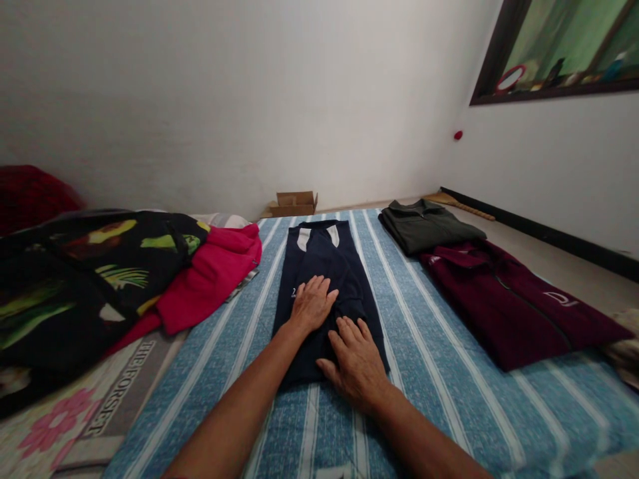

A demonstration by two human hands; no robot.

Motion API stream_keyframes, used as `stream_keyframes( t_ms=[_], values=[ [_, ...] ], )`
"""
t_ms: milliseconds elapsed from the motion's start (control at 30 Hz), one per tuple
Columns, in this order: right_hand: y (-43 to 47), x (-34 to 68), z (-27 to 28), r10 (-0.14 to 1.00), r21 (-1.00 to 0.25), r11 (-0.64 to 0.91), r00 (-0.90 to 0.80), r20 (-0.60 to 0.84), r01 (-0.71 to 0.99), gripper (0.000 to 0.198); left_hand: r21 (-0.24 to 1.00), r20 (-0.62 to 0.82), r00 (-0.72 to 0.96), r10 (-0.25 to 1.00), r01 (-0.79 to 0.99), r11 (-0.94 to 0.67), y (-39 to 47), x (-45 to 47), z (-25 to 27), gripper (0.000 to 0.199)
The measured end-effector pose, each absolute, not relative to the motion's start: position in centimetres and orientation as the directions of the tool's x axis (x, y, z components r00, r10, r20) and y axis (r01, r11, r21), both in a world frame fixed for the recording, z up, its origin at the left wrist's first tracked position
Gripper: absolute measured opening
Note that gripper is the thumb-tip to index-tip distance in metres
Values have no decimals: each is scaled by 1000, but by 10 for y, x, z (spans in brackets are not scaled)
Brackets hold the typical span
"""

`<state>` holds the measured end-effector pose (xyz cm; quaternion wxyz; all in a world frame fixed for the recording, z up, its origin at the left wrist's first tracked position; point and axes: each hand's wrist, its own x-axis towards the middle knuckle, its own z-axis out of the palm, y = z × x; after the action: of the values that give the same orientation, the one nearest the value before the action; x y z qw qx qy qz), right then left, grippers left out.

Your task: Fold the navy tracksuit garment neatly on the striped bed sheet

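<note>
Centrally, both hands flat on navy garment, striped sheet open around

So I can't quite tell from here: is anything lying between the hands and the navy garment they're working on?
Nothing visible does. The left hand and the right hand both lie flat, palms down, directly on the folded navy garment on the striped blue sheet. The maroon jacket lies apart, to the right.

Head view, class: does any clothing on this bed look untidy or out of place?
Yes. The black printed garment and pink garment lie heaped at left, while the navy garment under both hands, the olive and maroon jackets lie flat, folded.
</note>
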<state>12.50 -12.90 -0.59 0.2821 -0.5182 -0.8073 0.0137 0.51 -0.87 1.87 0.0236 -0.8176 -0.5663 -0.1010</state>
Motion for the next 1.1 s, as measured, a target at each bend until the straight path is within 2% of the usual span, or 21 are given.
stream_keyframes(
  t_ms=[133,233,367,500,600,733,933,1100],
  values=[
    [-124,131,-6,775,-359,461,-171,608,812,23,168,211,396,894,886,-432,-19,9,19,44],
    [-116,143,-8,750,-385,368,-25,661,846,23,279,267,438,858,818,-504,-24,7,15,42],
    [-105,160,-11,807,-410,229,63,586,883,22,383,382,437,815,727,-569,-30,3,9,33],
    [-99,167,-8,865,-425,165,77,496,890,15,414,428,442,789,680,-605,-41,2,9,22],
    [-93,166,-1,894,-386,151,41,446,910,12,400,432,457,777,675,-620,-49,2,11,18],
    [-83,162,3,917,-347,148,3,400,926,9,324,450,487,749,692,-645,-54,1,7,23],
    [-72,158,-14,849,-390,225,17,528,893,10,211,532,454,715,746,-631,-53,2,-5,22],
    [-65,158,-22,781,-373,325,-24,625,869,11,101,628,436,645,776,-622,-56,7,-3,16]
  ],
)
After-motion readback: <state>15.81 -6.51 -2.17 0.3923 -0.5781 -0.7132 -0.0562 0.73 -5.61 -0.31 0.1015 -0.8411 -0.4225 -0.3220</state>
